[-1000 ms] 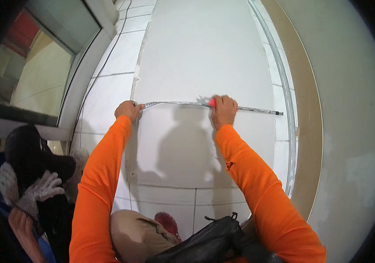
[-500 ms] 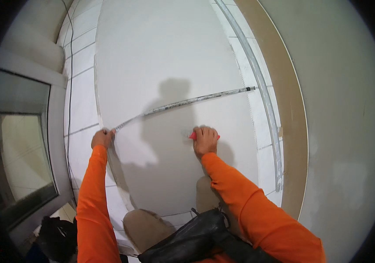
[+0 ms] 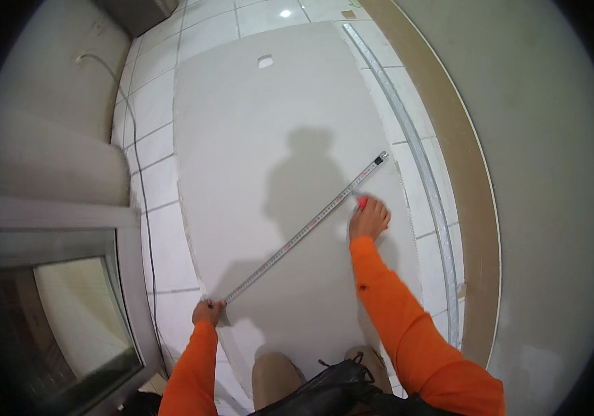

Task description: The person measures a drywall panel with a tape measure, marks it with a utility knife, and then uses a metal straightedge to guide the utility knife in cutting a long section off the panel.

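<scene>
A large grey plasterboard sheet [image 3: 241,125] lies on the floor in front of my knees. At its left edge, my left hand [image 3: 208,312] is closed on the near end of a measuring tape [image 3: 300,236]. From there the extended blade slants up and right across the board, its black and metal end near the right edge. My right hand [image 3: 369,220] is closed round a red-handled knife [image 3: 362,202]. The knife's thin tip is at or close to the tape blade, toward its far end; contact is too small to make out.
Along the board's right side lies a long metal profile [image 3: 418,149], beside a brown strip [image 3: 449,139] at the foot of a grey wall panel [image 3: 539,173]. A cable [image 3: 143,187] runs over the white tiles at left, next to a glazed door [image 3: 82,298]. The board has a small cut-out [image 3: 265,62].
The tape has swung from nearly crosswise to a steep diagonal. My left hand sits nearer me along the left edge, and my right hand with the knife has moved right, up to the tape.
</scene>
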Action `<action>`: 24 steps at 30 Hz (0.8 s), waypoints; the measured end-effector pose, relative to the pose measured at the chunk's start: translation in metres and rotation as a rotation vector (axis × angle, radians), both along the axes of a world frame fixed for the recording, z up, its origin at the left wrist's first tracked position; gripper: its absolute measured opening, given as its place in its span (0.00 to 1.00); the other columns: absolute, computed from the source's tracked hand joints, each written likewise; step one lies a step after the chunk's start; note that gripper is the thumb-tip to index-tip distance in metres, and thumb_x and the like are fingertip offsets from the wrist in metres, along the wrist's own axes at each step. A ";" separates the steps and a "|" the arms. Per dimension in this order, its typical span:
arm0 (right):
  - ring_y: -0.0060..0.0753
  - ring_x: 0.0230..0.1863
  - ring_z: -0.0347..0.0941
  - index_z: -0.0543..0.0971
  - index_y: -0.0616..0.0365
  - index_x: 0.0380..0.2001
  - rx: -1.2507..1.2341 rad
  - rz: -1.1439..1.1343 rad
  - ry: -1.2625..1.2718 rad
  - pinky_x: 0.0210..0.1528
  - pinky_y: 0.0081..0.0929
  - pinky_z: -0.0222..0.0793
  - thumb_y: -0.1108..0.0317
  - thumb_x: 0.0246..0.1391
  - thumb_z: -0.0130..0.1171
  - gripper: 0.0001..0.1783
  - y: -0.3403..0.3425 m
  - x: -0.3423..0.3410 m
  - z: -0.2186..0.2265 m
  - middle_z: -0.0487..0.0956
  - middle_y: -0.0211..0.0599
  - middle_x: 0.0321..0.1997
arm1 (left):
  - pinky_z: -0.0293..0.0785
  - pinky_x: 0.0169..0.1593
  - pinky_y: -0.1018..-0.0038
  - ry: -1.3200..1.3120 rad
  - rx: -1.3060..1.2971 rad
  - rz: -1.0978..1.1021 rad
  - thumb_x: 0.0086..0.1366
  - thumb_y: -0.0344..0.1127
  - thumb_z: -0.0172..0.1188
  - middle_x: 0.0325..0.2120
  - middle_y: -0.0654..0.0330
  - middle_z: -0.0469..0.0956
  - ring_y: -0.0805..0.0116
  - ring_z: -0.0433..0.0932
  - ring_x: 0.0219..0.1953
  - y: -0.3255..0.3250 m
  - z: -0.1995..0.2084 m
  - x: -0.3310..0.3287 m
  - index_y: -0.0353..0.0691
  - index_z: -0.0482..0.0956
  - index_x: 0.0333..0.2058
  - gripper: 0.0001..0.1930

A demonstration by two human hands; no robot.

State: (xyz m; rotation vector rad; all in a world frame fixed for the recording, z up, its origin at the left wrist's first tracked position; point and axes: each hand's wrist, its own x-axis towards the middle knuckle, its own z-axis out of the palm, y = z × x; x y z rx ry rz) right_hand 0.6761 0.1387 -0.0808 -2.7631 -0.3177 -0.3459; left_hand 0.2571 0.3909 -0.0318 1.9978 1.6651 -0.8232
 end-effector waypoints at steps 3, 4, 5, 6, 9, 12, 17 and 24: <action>0.39 0.54 0.67 0.75 0.53 0.39 -0.005 -0.016 -0.006 0.60 0.42 0.56 0.72 0.48 0.63 0.13 0.034 0.063 0.000 0.75 0.35 0.44 | 0.74 0.48 0.64 0.106 -0.162 -0.054 0.56 0.61 0.64 0.40 0.50 0.82 0.53 0.81 0.43 0.023 0.008 0.006 0.36 0.82 0.42 0.30; 0.39 0.54 0.67 0.75 0.53 0.39 -0.079 -0.060 0.009 0.59 0.42 0.57 0.72 0.49 0.61 0.13 0.040 0.074 0.001 0.75 0.35 0.44 | 0.74 0.48 0.64 -0.060 -0.186 -0.051 0.57 0.60 0.63 0.39 0.51 0.83 0.55 0.81 0.43 0.034 0.008 0.008 0.36 0.82 0.39 0.29; 0.39 0.54 0.67 0.75 0.54 0.39 -0.172 -0.076 0.151 0.58 0.43 0.59 0.72 0.50 0.60 0.12 0.046 0.080 0.004 0.75 0.35 0.44 | 0.74 0.47 0.64 -0.142 -0.209 0.004 0.58 0.59 0.62 0.37 0.51 0.83 0.56 0.81 0.42 0.038 0.023 0.000 0.35 0.83 0.37 0.28; 0.40 0.53 0.68 0.75 0.53 0.39 -0.149 -0.049 0.033 0.57 0.43 0.60 0.71 0.50 0.60 0.11 0.047 0.080 0.007 0.74 0.34 0.43 | 0.74 0.46 0.65 -0.072 -0.204 0.062 0.59 0.57 0.62 0.34 0.52 0.84 0.59 0.81 0.39 0.052 0.018 0.004 0.35 0.84 0.35 0.26; 0.41 0.54 0.67 0.75 0.52 0.41 -0.004 -0.075 -0.047 0.58 0.43 0.60 0.70 0.52 0.60 0.12 0.053 0.084 0.011 0.73 0.34 0.43 | 0.74 0.43 0.69 -0.297 -0.205 0.087 0.57 0.51 0.68 0.30 0.52 0.83 0.62 0.80 0.34 0.118 0.014 0.043 0.34 0.84 0.32 0.21; 0.41 0.58 0.65 0.74 0.51 0.44 -0.095 -0.140 -0.061 0.62 0.44 0.56 0.70 0.52 0.60 0.15 0.052 0.083 0.012 0.72 0.34 0.47 | 0.74 0.43 0.69 -0.299 -0.034 -0.177 0.58 0.52 0.67 0.30 0.53 0.83 0.62 0.80 0.33 0.205 0.027 0.111 0.37 0.84 0.32 0.20; 0.42 0.61 0.61 0.72 0.50 0.43 -0.095 -0.136 0.084 0.65 0.45 0.53 0.72 0.51 0.61 0.16 0.049 0.082 0.009 0.69 0.35 0.49 | 0.71 0.39 0.68 -0.270 0.204 -0.406 0.59 0.59 0.62 0.24 0.58 0.80 0.69 0.76 0.29 0.361 0.045 0.276 0.40 0.84 0.30 0.24; 0.44 0.59 0.63 0.73 0.51 0.41 -0.098 -0.139 0.078 0.63 0.47 0.55 0.72 0.50 0.61 0.14 0.051 0.081 0.012 0.69 0.35 0.47 | 0.70 0.37 0.67 -0.356 0.236 -0.400 0.59 0.60 0.62 0.23 0.54 0.79 0.65 0.74 0.28 0.456 0.056 0.420 0.35 0.83 0.31 0.27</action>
